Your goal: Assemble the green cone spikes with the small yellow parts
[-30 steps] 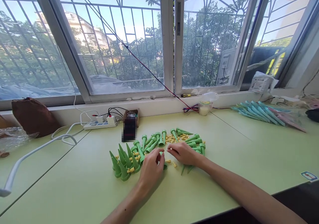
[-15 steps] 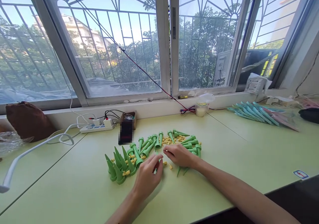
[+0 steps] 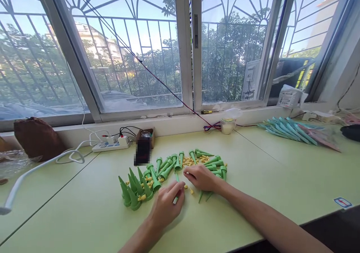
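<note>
My left hand is closed around a green plastic spike, whose narrow part pokes up past the fingers. Close by on the right, my right hand is pinched shut, and whatever its fingertips hold is hidden. Several green cone-shaped spikes with wide ribbed caps stand point-up to the left. More green spikes lie in an arc behind both hands, and others are by the right hand. Small yellow plastic pieces lie between the hands, with a heap of yellow pieces farther back.
A power strip with cables and a small cardboard box stand near the wall. A lidded jar is at the back. Blue packets lie back right. A white curved stand arm reaches in from the left.
My left hand has turned and dropped slightly, so more of the spike shows above its fingers. The right hand stays almost in place. The view has tilted up a little.
</note>
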Motion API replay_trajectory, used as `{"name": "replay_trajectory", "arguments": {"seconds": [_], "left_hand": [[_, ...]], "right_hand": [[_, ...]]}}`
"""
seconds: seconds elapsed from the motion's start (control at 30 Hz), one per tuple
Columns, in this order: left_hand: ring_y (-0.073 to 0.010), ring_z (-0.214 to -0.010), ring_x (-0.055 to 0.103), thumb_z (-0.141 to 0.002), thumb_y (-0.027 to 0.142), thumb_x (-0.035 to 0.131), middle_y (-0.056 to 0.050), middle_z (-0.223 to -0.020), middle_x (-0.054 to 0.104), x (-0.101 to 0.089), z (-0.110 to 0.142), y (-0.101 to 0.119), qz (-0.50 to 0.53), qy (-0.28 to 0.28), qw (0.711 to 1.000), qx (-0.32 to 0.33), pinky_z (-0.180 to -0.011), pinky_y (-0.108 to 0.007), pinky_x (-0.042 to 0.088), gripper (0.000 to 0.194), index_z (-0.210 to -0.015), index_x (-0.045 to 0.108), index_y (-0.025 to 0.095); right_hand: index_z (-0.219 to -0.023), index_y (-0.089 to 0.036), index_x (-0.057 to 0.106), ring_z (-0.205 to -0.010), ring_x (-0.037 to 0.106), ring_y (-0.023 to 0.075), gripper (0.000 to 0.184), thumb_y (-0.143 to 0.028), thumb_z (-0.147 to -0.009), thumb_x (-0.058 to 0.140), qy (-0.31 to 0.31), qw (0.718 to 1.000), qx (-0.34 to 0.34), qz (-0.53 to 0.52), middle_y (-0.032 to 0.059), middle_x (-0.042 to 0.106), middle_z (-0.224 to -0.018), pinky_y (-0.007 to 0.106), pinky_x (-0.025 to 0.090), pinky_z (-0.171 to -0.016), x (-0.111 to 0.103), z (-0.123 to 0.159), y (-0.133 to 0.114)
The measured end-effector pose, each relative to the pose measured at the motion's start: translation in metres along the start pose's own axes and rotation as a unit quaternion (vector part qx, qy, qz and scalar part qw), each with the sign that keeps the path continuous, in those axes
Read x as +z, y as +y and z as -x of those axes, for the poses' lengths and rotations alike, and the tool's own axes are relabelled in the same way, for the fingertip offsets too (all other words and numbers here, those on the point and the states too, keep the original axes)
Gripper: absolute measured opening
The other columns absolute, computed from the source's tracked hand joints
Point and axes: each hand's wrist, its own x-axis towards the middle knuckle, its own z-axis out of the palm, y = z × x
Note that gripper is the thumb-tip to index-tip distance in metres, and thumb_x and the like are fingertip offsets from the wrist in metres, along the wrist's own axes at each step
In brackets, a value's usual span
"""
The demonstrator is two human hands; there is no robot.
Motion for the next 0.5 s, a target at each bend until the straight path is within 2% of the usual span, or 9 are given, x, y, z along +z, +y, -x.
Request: {"name": "replay_trajectory", "arguments": {"seconds": [0.1, 0.2, 0.33, 0.4, 0.47, 0.5], "left_hand": [[-0.0109, -0.054, 0.058, -0.092, 0.013, 0.046, 0.001, -0.065, 0.062, -0.004, 0.0, 0.004, -0.016, -0.002, 1.0, 0.02, -0.056, -0.023, 0.043, 0.021, -0.096, 0.065, 0.021], [-0.0131, -0.058, 0.062, -0.091, 0.013, 0.046, -0.001, -0.069, 0.065, -0.019, -0.01, 0.022, -0.01, -0.019, 0.997, 0.08, -0.057, -0.024, 0.047, 0.022, -0.098, 0.065, 0.022], [-0.0142, -0.06, 0.063, -0.091, 0.012, 0.045, -0.003, -0.074, 0.067, -0.057, -0.034, 0.073, 0.018, -0.099, 0.978, 0.182, -0.057, -0.026, 0.05, 0.025, -0.103, 0.063, 0.023], [-0.0126, -0.056, 0.061, -0.096, 0.017, 0.047, -0.001, -0.073, 0.068, -0.081, -0.046, 0.097, 0.057, -0.132, 0.963, 0.226, -0.055, -0.024, 0.05, 0.022, -0.107, 0.063, 0.026], [-0.0105, -0.047, 0.054, -0.098, 0.025, 0.047, 0.002, -0.061, 0.062, -0.106, -0.054, 0.111, 0.124, -0.135, 0.958, 0.222, -0.047, -0.022, 0.047, 0.018, -0.101, 0.065, 0.028], [-0.0107, -0.048, 0.054, -0.097, 0.029, 0.05, 0.002, -0.063, 0.063, -0.117, -0.056, 0.114, 0.131, -0.149, 0.957, 0.21, -0.048, -0.021, 0.049, 0.016, -0.103, 0.066, 0.03]], "right_hand": [[-0.088, -0.018, 0.06, -0.065, 0.055, 0.0134, 0.016, -0.017, -0.099, 0.048, 0.001, 1.0, 0.004, -0.001, 0.0008, 0.064, -0.075, 0.023, 0.034, -0.065, -0.001, 0.001, -0.001], [-0.087, -0.018, 0.059, -0.064, 0.054, 0.0135, 0.017, -0.017, -0.099, 0.047, 0.01, 1.0, 0.01, 0.007, 0.0003, 0.062, -0.073, 0.023, 0.034, -0.064, 0.001, 0.001, 0.001], [-0.086, -0.019, 0.06, -0.064, 0.053, 0.0138, 0.019, -0.018, -0.099, 0.047, 0.017, 1.0, 0.015, 0.007, 0.0, 0.062, -0.071, 0.024, 0.035, -0.064, 0.004, 0.004, 0.006], [-0.086, -0.019, 0.06, -0.066, 0.055, 0.0142, 0.019, -0.018, -0.1, 0.047, 0.01, 1.0, 0.017, -0.003, 0.001, 0.063, -0.074, 0.024, 0.036, -0.066, 0.004, 0.007, 0.008], [-0.086, -0.019, 0.061, -0.067, 0.055, 0.0144, 0.02, -0.018, -0.1, 0.046, 0.005, 1.0, 0.023, -0.009, 0.0016, 0.064, -0.075, 0.024, 0.037, -0.067, 0.002, 0.009, 0.01], [-0.086, -0.019, 0.061, -0.067, 0.056, 0.0145, 0.019, -0.018, -0.099, 0.047, 0.003, 1.0, 0.025, -0.011, 0.0017, 0.064, -0.075, 0.024, 0.038, -0.067, 0.001, 0.01, 0.01]]}}
